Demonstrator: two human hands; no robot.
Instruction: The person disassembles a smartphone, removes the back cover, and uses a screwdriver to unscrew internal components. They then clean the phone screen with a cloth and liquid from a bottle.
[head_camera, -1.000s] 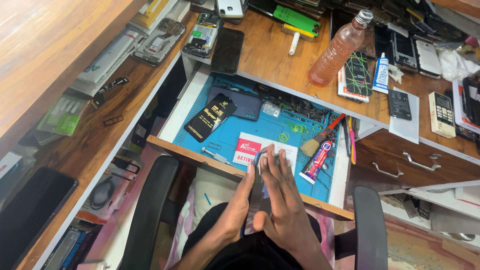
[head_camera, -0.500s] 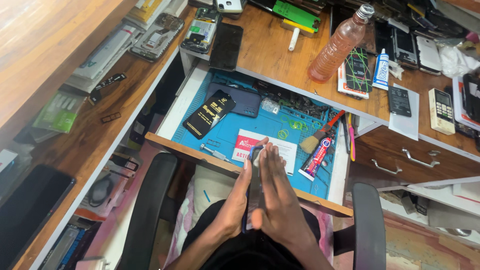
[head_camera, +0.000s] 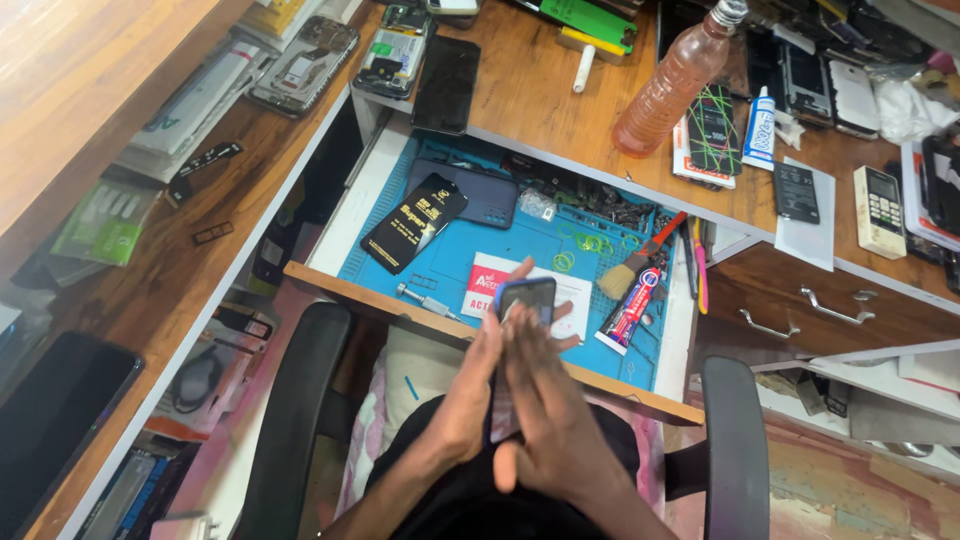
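Observation:
A dark smartphone (head_camera: 527, 298) stands on edge over my lap, its top rising above the front edge of an open drawer (head_camera: 440, 322). My left hand (head_camera: 470, 390) grips it from the left side and behind. The palm and fingers of my right hand (head_camera: 555, 425) lie flat across its front face, covering the lower part. Only the phone's top end shows.
The drawer holds a blue mat (head_camera: 480, 255), a black flat packet (head_camera: 413, 222), a dark phone case (head_camera: 470, 195), a brush (head_camera: 640, 265), a glue tube (head_camera: 630, 312) and a screwdriver (head_camera: 425, 300). A plastic bottle (head_camera: 675, 80) and phone parts crowd the wooden desk. Chair armrests (head_camera: 735, 450) flank me.
The view has tilted slightly. My right hand has slid down the phone's face, and the phone's top now stands higher above the drawer's edge.

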